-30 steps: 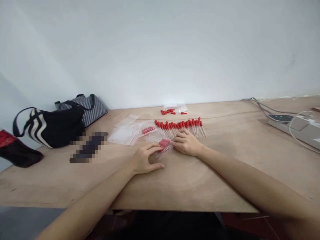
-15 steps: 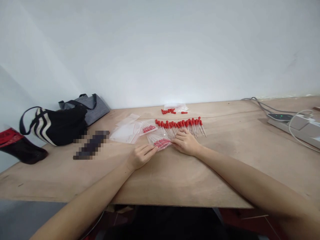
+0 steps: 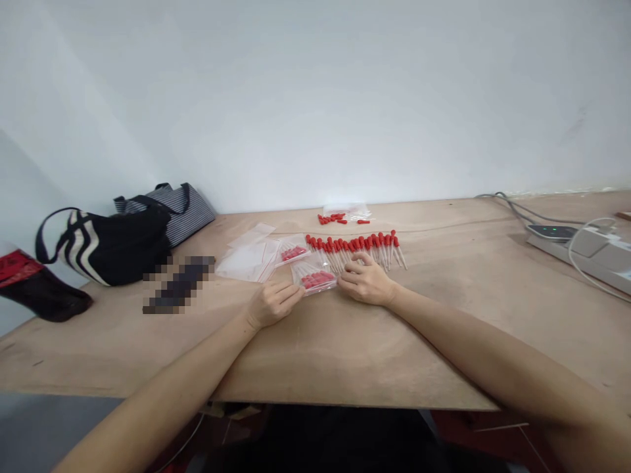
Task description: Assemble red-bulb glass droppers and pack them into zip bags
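Observation:
A clear zip bag (image 3: 315,281) holding several red-bulbed droppers lies on the table between my hands. My left hand (image 3: 276,303) is closed, its thumb and forefinger pinching the bag's near left corner. At the bag's right edge, my right hand (image 3: 367,281) has its thumb and fingers closed on the corner, with the forefinger bent up. Just beyond this bag lies another filled bag (image 3: 293,251). A row of loose droppers (image 3: 355,246), red bulbs pointing away from me, stretches behind my right hand, which hides some of their stems.
Flat clear bags (image 3: 246,259) lie left of the filled ones. Loose red bulbs (image 3: 331,219) and a clear bag (image 3: 348,210) lie near the wall. Further left are a blurred-out dark object (image 3: 180,286), black bag (image 3: 123,246), striped bag (image 3: 190,213) and bottle (image 3: 44,289). Cabled devices (image 3: 586,246) stand right.
My left hand has slid slightly left along the zip bag's near edge. The right hand stays at the right corner, with its forefinger lifted a little.

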### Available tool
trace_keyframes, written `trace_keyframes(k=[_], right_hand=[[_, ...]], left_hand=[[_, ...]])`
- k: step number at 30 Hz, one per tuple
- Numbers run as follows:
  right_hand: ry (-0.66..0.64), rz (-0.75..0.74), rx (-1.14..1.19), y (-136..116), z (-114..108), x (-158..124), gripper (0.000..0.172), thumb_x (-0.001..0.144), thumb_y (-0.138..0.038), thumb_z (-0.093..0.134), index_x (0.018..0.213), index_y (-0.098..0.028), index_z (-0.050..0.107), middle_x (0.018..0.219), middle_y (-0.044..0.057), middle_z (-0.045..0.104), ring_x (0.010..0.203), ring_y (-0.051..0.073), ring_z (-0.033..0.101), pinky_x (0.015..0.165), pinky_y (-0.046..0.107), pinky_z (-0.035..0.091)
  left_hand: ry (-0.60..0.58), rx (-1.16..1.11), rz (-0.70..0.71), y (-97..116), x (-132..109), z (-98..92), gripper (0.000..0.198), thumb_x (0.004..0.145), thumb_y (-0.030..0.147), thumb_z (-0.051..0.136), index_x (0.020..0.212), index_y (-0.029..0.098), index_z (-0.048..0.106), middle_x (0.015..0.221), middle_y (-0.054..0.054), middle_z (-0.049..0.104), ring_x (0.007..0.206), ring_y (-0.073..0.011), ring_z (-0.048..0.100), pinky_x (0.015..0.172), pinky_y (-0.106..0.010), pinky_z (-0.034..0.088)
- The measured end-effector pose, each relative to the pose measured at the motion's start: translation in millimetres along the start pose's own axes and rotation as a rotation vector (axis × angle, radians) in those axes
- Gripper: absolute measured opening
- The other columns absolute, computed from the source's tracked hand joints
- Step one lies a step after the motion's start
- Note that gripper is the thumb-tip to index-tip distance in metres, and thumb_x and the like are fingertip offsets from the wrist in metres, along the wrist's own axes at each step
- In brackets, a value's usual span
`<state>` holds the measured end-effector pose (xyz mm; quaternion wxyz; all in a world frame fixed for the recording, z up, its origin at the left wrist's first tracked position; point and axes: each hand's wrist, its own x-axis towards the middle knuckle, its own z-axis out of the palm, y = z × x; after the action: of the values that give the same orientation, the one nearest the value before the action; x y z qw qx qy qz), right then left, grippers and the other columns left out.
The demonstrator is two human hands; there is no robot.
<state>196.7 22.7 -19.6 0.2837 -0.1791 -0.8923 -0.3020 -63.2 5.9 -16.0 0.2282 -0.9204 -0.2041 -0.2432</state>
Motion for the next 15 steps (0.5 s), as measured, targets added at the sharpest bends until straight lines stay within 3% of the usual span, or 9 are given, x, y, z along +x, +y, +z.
trace_keyframes(k=[6, 10, 15], right_hand=[[0.021, 0.052, -0.01, -2.8, 2.2, 1.3, 0.023, 0.085, -0.015, 0.039, 0.075, -0.019, 0.06, 0.062, -0.001, 0.054, 0.066, 0.012, 0.04, 0.079, 0.035, 0.026], [0.039, 0.003, -0.019, -5.0, 3.8, 5.5, 0.025, 0.086, -0.014, 0.039, 0.07, -0.018, 0.059, 0.06, -0.001, 0.054, 0.065, 0.012, 0.04, 0.079, 0.034, 0.026], [0.07, -0.039, -0.034, -5.7, 4.8, 8.5, 0.027, 0.086, -0.014, 0.038, 0.068, -0.018, 0.058, 0.059, -0.001, 0.054, 0.066, 0.011, 0.041, 0.078, 0.034, 0.026]], left_hand=[[0.047, 0.03, 0.064, 2.6, 5.2, -2.7, 0.014, 0.083, 0.016, 0.047, 0.084, 0.021, 0.059, 0.068, -0.001, 0.064, 0.062, -0.0116, 0.061, 0.058, -0.024, 0.05], [0.111, 0.055, 0.089, 6.3, 15.6, -4.0, 0.008, 0.08, 0.017, 0.052, 0.081, 0.02, 0.059, 0.071, 0.0, 0.066, 0.065, -0.0129, 0.061, 0.061, -0.026, 0.05], [0.094, 0.063, 0.092, 7.7, 23.0, -2.9, 0.012, 0.082, 0.015, 0.049, 0.077, 0.02, 0.059, 0.07, 0.0, 0.065, 0.069, -0.0128, 0.061, 0.062, -0.027, 0.05]])
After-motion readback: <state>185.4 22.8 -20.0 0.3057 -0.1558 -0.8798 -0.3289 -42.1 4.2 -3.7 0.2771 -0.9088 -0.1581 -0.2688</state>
